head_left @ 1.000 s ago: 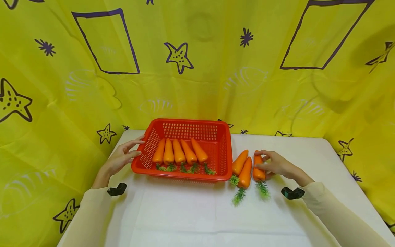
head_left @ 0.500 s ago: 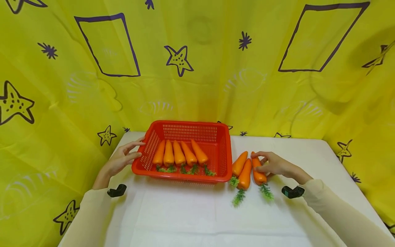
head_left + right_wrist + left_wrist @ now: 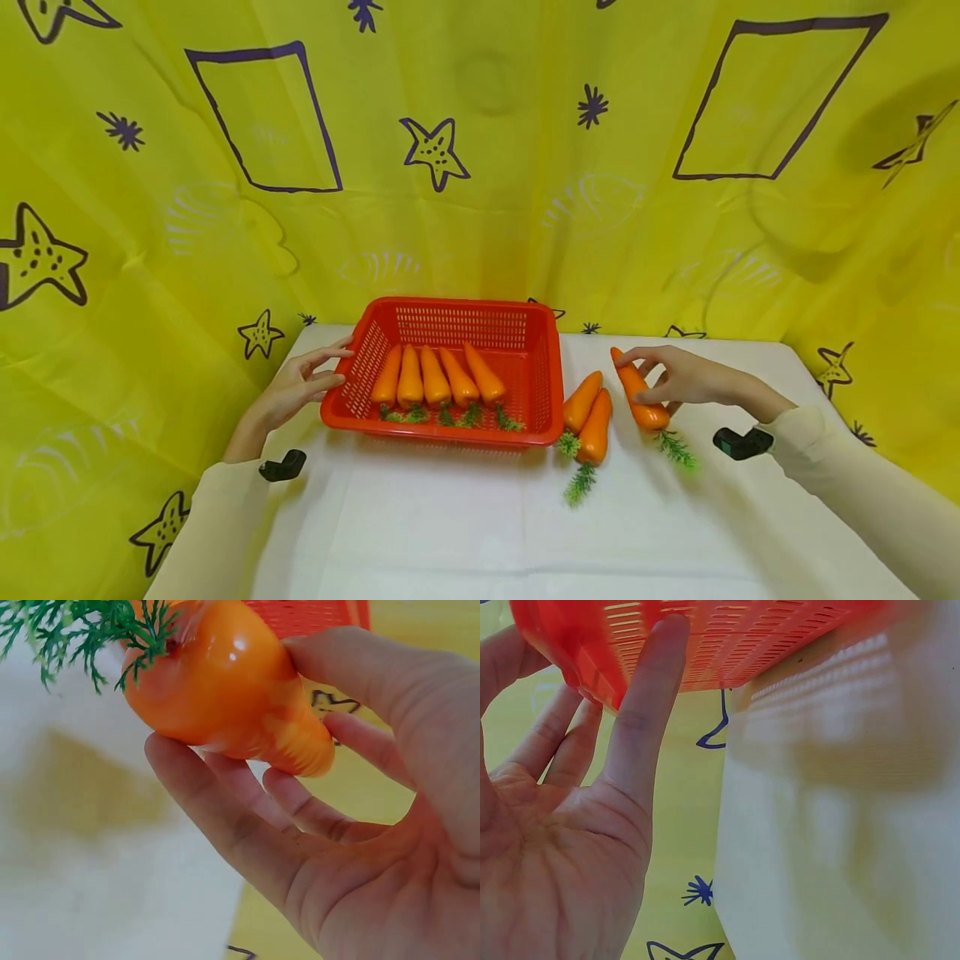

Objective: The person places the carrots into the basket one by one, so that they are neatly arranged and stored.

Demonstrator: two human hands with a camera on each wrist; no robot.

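My right hand [image 3: 693, 377] holds an orange toy carrot [image 3: 637, 392] between thumb and fingers, its green sprig hanging toward the near right. In the right wrist view the carrot's [image 3: 217, 682] rounded thick end faces the camera. Two more carrots [image 3: 595, 429] lie against each other, left of this hand. At the left end of the red slotted basket [image 3: 442, 430], my left hand [image 3: 292, 387] touches the side with extended fingers. The left wrist view has its thumb [image 3: 641, 712] straight along the basket wall. Inside the basket, several carrots [image 3: 435, 379] lie side by side, tips pointing away.
A white cloth [image 3: 450, 525] covers the table. Behind it and on both sides hangs a yellow curtain [image 3: 495, 225] with starfish and shell drawings. The basket stands near the back, left of the loose carrots.
My right hand has drawn its carrot away from the other two, to the right, and the carrot now slants more. The left hand stays at the basket. The head view has tilted slightly.
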